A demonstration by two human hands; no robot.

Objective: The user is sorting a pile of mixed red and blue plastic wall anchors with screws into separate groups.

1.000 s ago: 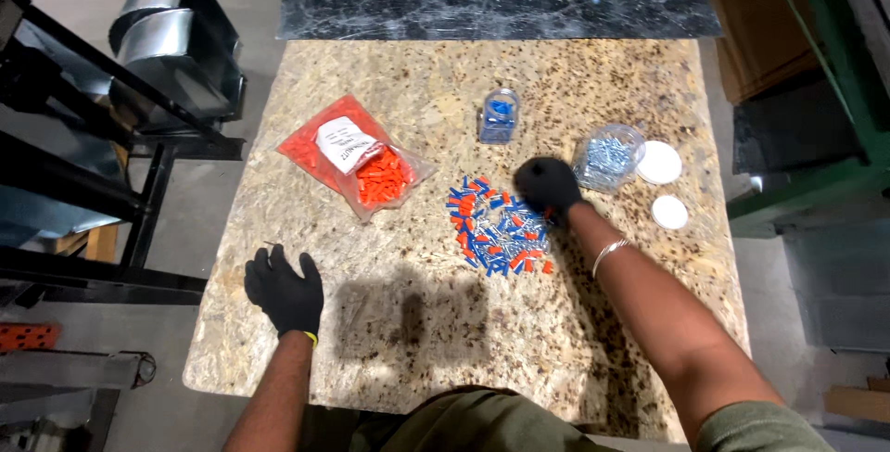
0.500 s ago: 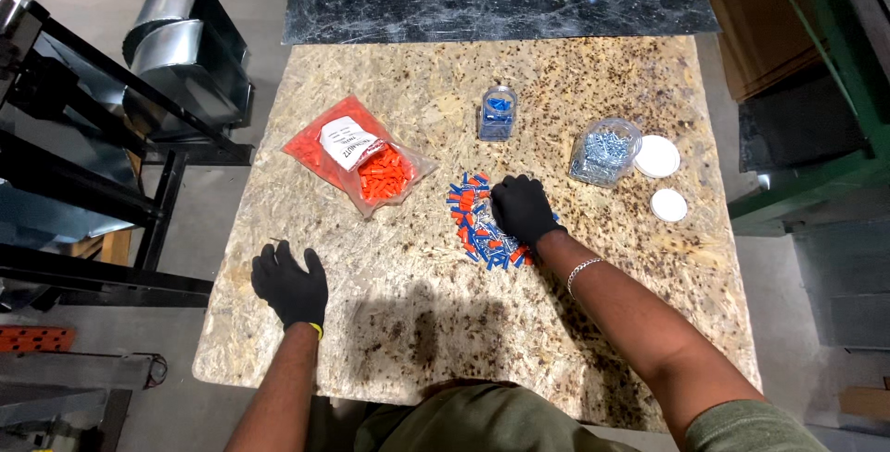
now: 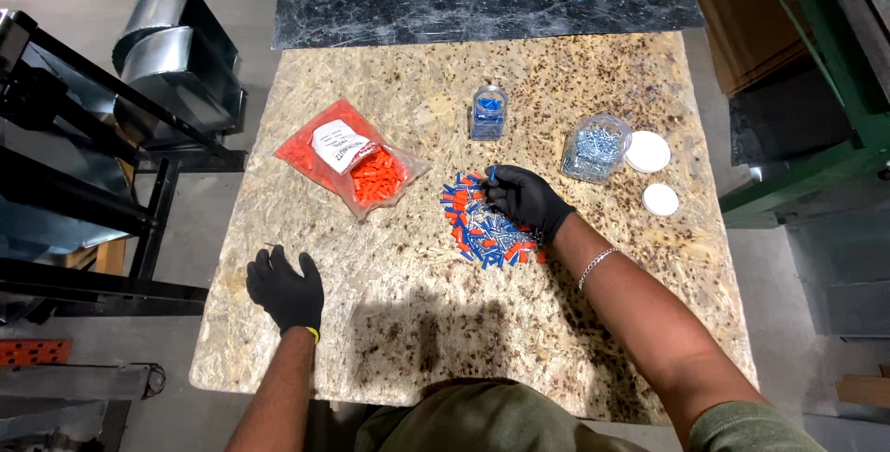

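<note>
On the chipboard surface, the gloved right hand pinches a small blue connector above the heap of blue and orange connectors and screws. The gloved left hand rests flat and empty, fingers spread, well apart from it.

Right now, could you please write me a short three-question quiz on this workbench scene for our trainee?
1. True or false: the left hand lies flat on the board, holding nothing.
2. What does the right hand pinch between its fingertips?
A. a white lid
B. a small blue piece
C. the orange bag
3. Fill in: the jar of silver screws stands next to two loose white ____.

Key
1. True.
2. B: a small blue piece, lifted over the mixed pile of blue, orange and silver parts.
3. Lids.
</note>
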